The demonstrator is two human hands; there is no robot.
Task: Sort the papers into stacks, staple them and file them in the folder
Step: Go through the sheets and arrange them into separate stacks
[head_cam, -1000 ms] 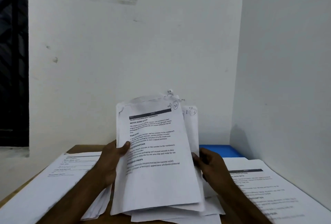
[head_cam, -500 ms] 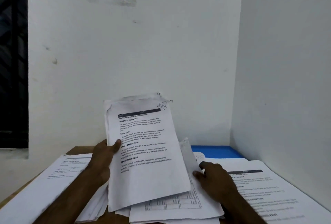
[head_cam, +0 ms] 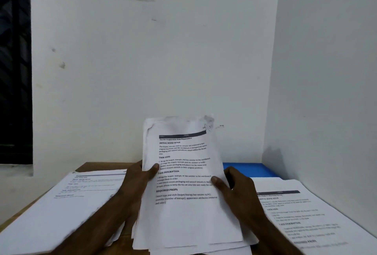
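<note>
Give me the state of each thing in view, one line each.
Held papers, tilted upright, printed side to the camera, top corners crumpled.
Left hand, grips their left edge, thumb on the front.
Right hand, pinches their right edge.
Left paper stack, lying flat, printed side up.
Right paper stack, lying flat, printed side up.
Blue folder, flat at the back of the table, partly hidden.
</note>
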